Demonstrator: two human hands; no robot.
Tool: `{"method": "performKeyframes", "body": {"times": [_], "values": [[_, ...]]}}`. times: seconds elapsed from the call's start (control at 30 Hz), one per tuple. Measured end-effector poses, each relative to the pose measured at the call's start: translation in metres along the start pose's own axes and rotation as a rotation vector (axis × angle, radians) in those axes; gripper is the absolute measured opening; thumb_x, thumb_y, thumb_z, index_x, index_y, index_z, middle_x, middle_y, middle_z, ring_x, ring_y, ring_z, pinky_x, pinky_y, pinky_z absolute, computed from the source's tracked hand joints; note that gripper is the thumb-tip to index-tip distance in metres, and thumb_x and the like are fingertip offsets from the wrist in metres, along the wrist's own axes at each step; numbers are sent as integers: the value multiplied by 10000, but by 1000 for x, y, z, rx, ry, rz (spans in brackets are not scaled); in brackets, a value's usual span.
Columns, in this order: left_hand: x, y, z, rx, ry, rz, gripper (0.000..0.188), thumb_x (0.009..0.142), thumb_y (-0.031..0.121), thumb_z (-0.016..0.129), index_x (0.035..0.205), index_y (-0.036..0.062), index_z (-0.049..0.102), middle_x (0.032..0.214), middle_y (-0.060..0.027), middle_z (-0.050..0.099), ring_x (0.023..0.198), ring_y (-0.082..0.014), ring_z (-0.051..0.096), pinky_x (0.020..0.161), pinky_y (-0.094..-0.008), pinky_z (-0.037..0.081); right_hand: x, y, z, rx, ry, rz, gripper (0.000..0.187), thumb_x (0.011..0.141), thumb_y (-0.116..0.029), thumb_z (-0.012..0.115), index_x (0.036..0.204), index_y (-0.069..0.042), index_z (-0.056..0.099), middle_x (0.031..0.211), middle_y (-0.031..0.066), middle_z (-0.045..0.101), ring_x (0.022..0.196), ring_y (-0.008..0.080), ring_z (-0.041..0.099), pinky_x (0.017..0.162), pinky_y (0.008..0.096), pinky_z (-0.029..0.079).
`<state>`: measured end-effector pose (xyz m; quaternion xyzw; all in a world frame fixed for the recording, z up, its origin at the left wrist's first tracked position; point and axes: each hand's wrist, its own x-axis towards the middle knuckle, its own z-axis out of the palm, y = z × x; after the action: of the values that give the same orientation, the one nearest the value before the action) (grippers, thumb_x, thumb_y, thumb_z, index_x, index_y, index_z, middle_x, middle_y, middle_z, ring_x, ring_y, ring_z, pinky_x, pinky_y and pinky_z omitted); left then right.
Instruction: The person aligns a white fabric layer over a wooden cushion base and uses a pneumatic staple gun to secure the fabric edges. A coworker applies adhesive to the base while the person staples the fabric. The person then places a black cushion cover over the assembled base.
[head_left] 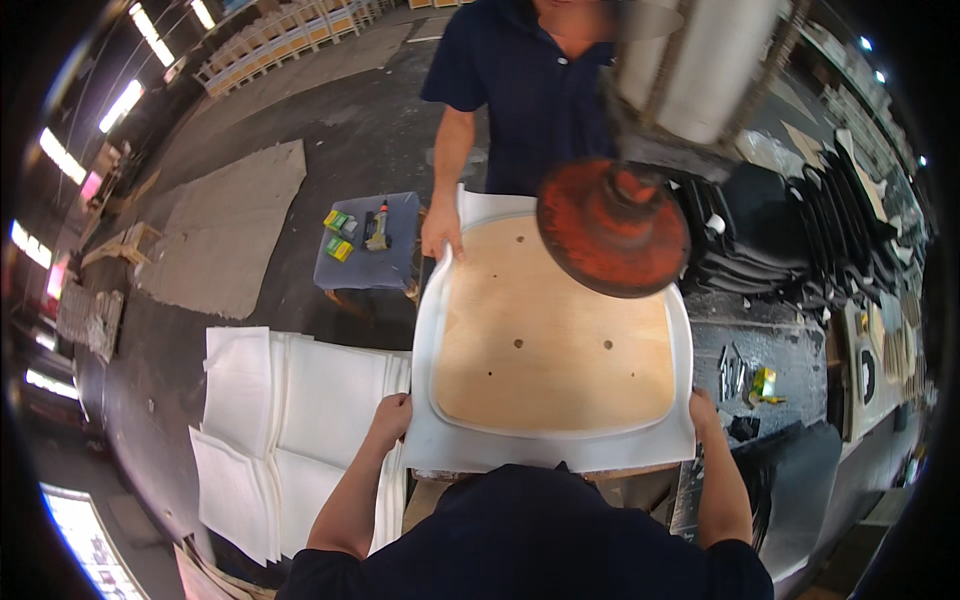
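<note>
Pale wooden panel (pixel 562 315) on white sheet (pixel 480 450)

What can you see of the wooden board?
The wooden board is pale, with rounded near corners and six visible holes, three larger and three smaller. It lies on a white sheet, whose side edges the left hand and right hand grip. A red disc hides its far right corner; whether they touch is unclear.

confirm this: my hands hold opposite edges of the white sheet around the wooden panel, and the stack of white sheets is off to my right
One side is wrong: the head view shows the stack of white sheets off to your left. Your left hand and right hand do hold opposite edges of the white sheet around the wooden panel.
</note>
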<state>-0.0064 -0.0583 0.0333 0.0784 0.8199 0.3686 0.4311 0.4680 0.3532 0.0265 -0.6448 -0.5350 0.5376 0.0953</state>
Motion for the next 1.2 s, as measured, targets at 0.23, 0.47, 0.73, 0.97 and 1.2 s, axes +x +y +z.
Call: {"method": "performKeyframes", "body": {"times": [0.23,0.47,0.73,0.97,1.2], "values": [[-9,-19,0,-132,12,32,388,1089,368,651,1074,-14,720,740,-71,689,593,-138,624,488,-345,474,3,12,-17,-105,-145,-30,519,1033,-277,699,1393,97,691,1142,164,797,910,209,757,781,350,587],[20,19,9,88,264,203,356,1063,295,686,874,-5,721,717,-35,663,630,-129,545,614,-351,481,51,-3,7,147,-100,-142,382,1000,-280,752,1220,28,802,983,92,805,824,158,726,752,314,571],[17,16,23,-97,266,84,357,1047,327,699,907,7,772,778,-47,716,674,-123,615,642,-336,507,52,1,28,-41,138,-377,320,974,-274,753,1059,28,814,874,125,806,803,170,720,767,376,567],[24,23,34,-233,201,119,345,1045,316,701,941,-2,786,800,-49,736,695,-126,635,652,-336,520,55,1,19,-283,403,-502,323,946,-246,719,1126,13,790,1020,335,757,981,487,762,863,509,580],[15,16,31,-255,206,157,332,1048,304,698,914,10,775,802,-45,731,714,-116,626,652,-330,507,40,-20,30,-398,394,-423,443,925,-267,745,1261,18,780,1206,298,769,1169,461,742,1019,496,588]]}}
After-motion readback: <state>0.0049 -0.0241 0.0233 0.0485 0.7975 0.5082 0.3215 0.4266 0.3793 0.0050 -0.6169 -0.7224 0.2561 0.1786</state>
